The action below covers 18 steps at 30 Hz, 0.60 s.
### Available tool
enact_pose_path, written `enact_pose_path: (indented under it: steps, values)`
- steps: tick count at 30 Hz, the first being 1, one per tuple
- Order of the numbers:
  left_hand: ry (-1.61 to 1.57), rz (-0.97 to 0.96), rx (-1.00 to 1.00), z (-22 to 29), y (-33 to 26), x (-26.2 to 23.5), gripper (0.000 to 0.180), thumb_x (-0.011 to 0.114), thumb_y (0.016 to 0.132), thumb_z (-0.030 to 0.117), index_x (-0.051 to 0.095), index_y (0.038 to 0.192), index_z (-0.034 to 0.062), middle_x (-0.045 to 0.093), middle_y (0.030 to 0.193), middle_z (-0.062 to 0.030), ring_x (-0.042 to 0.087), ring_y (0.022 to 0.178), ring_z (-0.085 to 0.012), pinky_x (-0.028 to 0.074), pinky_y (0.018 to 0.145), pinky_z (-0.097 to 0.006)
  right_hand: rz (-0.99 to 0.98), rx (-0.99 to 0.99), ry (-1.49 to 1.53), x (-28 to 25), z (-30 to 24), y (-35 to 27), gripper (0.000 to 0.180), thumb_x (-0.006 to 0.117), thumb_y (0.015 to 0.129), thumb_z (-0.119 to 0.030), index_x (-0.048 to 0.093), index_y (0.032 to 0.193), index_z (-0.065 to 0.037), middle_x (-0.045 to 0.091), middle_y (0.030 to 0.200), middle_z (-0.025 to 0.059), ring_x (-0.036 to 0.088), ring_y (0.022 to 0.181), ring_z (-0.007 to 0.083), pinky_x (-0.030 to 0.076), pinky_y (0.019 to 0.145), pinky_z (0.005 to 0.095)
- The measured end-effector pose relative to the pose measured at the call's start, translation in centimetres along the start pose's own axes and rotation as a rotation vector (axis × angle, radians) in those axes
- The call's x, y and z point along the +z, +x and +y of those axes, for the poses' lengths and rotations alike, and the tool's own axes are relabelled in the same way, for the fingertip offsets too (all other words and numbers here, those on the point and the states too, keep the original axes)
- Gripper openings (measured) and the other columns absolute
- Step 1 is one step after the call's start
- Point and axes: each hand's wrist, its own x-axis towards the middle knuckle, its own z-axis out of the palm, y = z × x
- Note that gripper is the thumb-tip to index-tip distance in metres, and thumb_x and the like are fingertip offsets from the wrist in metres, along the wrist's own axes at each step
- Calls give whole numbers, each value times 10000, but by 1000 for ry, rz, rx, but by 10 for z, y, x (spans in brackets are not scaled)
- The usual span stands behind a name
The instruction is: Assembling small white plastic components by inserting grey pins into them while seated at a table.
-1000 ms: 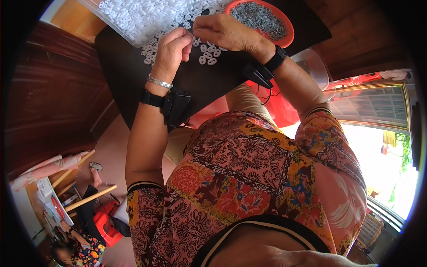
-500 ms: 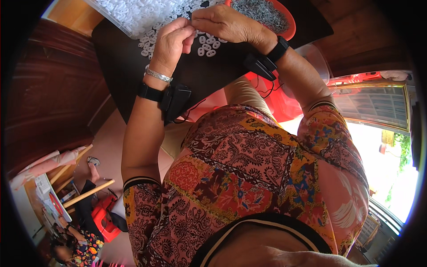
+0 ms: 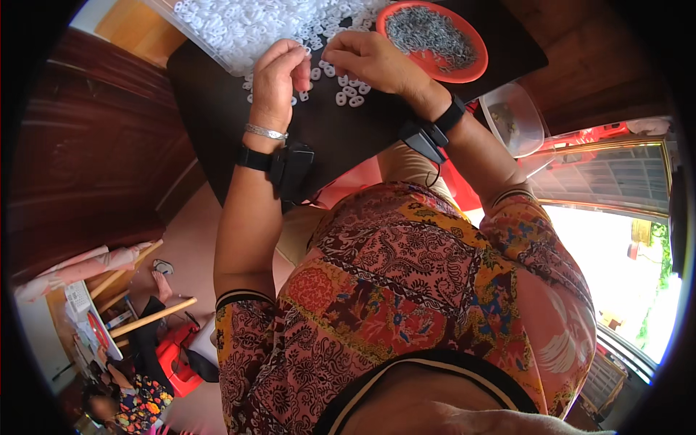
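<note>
My left hand (image 3: 273,85) is raised over the dark tabletop, its thumb and index finger closed on a small white plastic piece (image 3: 307,51) that shows at the fingertips. A short gap to the right of it, my right hand (image 3: 377,64) has its fingers bent together in a pinch, and what they hold, if anything, is hidden. Below and between the hands lie several loose white oval pieces (image 3: 349,94) with two holes each. Beyond my left hand stands a clear bin (image 3: 205,48) heaped with such pieces. An orange-red bowl (image 3: 470,75) of small grey metal parts sits beyond my right hand.
The dark table (image 3: 210,109) has its near edge close to my body. A clear plastic tub (image 3: 533,130) stands below its right side. Dark wooden panels (image 3: 94,138) rise at left. At lower left, another person (image 3: 141,399) sits near a red stool (image 3: 174,362).
My hands have come apart from touching, with the white piece now showing at my left fingertips. The view has shifted, so more of the bowl shows.
</note>
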Motion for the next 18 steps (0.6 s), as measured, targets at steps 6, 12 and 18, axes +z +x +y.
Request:
enact_pose_path:
  steps: [6, 12, 18]
  values:
    - [96, 6, 85, -2, 0, 1, 172, 495, 900, 160, 559, 795, 40, 514, 640, 3, 458, 542, -70, 374, 503, -198, 72, 51, 361, 15, -2, 12, 176, 596, 875, -195, 649, 955, -48, 626, 766, -3, 564, 647, 59, 447, 526, 197]
    - [17, 91, 135, -9, 5, 1, 137, 538, 871, 129, 557, 767, 41, 500, 606, 8, 435, 490, -53, 370, 445, -182, 111, 4, 412, 19, 3, 19, 171, 590, 893, -179, 641, 1007, -63, 605, 790, -27, 541, 685, 43, 438, 577, 190]
    - [-5, 150, 142, -10, 7, -4, 131, 537, 867, 120, 558, 775, 28, 504, 605, 2, 436, 480, -59, 367, 434, -188, 226, -123, -54, -2, 5, 26, 207, 576, 889, -165, 645, 1015, -15, 645, 808, 13, 571, 714, 75, 471, 626, 230]
